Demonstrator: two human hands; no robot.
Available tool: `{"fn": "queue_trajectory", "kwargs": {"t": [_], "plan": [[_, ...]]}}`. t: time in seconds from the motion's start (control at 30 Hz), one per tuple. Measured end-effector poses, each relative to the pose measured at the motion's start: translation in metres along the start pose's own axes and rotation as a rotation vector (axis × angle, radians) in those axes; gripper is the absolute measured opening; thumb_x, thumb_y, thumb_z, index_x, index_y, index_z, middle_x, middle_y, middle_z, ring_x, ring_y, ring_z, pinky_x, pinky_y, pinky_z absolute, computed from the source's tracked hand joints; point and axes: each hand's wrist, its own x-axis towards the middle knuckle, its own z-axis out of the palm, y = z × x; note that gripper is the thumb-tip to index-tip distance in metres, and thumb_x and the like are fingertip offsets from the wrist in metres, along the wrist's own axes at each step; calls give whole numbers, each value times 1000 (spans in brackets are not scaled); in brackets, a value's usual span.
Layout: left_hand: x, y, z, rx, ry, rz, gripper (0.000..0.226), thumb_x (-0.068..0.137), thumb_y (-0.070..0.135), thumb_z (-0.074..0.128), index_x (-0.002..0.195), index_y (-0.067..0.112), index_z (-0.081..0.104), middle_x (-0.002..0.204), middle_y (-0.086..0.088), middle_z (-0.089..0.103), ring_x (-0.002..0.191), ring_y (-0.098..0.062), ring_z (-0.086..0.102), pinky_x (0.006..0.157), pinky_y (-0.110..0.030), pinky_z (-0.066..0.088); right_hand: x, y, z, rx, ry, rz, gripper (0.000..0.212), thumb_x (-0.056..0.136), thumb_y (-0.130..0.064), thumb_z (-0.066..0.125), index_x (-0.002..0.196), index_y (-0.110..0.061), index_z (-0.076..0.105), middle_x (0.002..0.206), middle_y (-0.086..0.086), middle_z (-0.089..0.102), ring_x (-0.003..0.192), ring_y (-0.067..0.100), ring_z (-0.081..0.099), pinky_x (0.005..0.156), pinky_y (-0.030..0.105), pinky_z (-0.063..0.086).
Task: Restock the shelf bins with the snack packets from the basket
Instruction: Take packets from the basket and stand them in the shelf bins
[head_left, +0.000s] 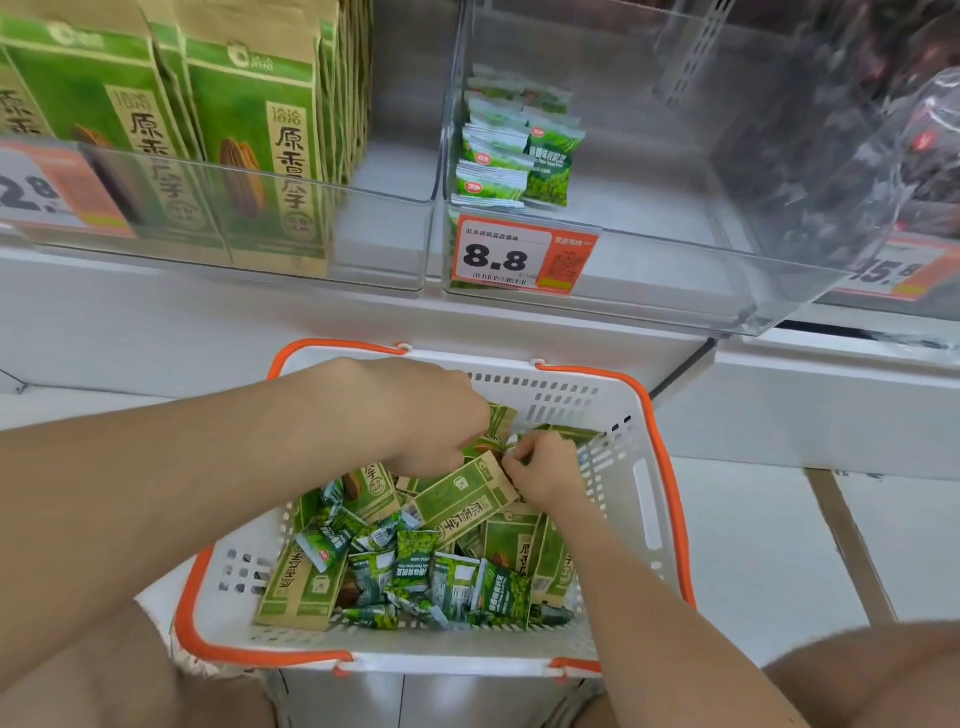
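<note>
- Green-and-kraft shelf bags (249, 135) stand upright in the left bin (374, 239), faces toward me, long axes vertical.
- Below, I see the basket (641, 514), white with orange handles, in front of the shelf and between the person's knees.
- Left hand (436, 415) reaches in at the far end, knuckles up, fingers curled down round a seed bag (501, 415) that stands against the far wall.
- In the near half lie the pea packets (415, 566): small, glossy green, heaped and pointing every way.
- Loose bags (306, 582) of the shelf kind lie among them, mostly lengthwise along the basket.
- One flat bag (462, 501) lies on top, face up, long axis running from near-left to far-right, its far end just beside the right hand.
- Right hand (545, 467) is curled tight, thumb and fingertips pinching a green edge between the two hands; it looks like the same seed bag, but I can't be sure.
- Up on the shelf, the mid bin (675, 286) holds shelf packets (498, 156) in a row along its left wall, upright on edge.
- An orange tag (524, 254) reading 8.8 is on its front.
</note>
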Motion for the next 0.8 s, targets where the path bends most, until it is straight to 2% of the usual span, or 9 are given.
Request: {"fn": "queue_trajectory", "kwargs": {"t": [0.13,0.23,0.27,0.33,0.4,0.47,0.6,0.73,0.8], "plan": [[1,-7,5,12,-11,6,14,107,30,48,105,17,54,95,3,51,92,-24,55,80,-31,45,-12,-23,-14,201,69,-57,23,86,-17,71,100,-23,54,71,-2,64,58,12,57,49,26,41],[-5,-11,-5,52,24,19,25,105,37,49,116,19,61,108,-7,60,97,-31,66,86,-46,58,-30,-63,-39,476,65,-95,14,92,-14,64,100,-20,54,55,-2,62,40,11,52,43,27,44],[-6,-10,-9,36,57,17,25,105,41,51,120,22,58,113,-9,61,100,-32,65,87,-46,58,-34,-77,-48,565,33,-60,4,94,-13,61,93,-16,59,54,1,61,38,14,53,42,28,45],[-6,-10,-14,-34,112,-27,44,101,55,57,128,20,54,119,-10,62,106,-34,64,86,-46,56,-45,-106,-70,684,-80,91,21,95,-10,54,75,-11,61,52,9,60,36,19,52,47,29,45],[-8,-13,-19,-95,177,-67,59,91,64,67,124,18,50,113,-8,60,104,-34,63,81,-43,54,-58,-130,-94,790,-234,213,17,95,-15,55,80,-9,62,50,10,60,36,18,52,52,29,47],[-14,-16,-26,-169,262,-60,55,87,56,77,110,20,43,100,-3,53,97,-30,58,74,-38,44,-70,-142,-114,887,-328,230,20,99,-27,53,95,-11,63,56,11,64,41,19,58,50,26,45],[-26,-25,-45,-394,383,-47,28,102,33,67,101,10,51,99,-2,61,77,-12,60,61,-30,42,-85,-142,-151,904,-370,70,34,100,-40,45,97,-7,54,57,9,56,44,25,52,51,29,37],[-42,-38,-57,-753,517,-82,25,110,19,51,97,0,61,75,-16,74,66,-18,76,69,-42,64,-91,-136,-174,764,-273,-316,38,97,-37,72,74,-11,55,58,6,27,50,20,23,51,31,21],[-49,-43,-62,-848,584,-53,29,111,16,46,99,-7,60,77,-21,73,68,-17,77,72,-47,64,-95,-137,-180,649,-125,-450,46,92,-37,79,64,-12,51,62,7,27,56,20,24,56,34,21]]}}
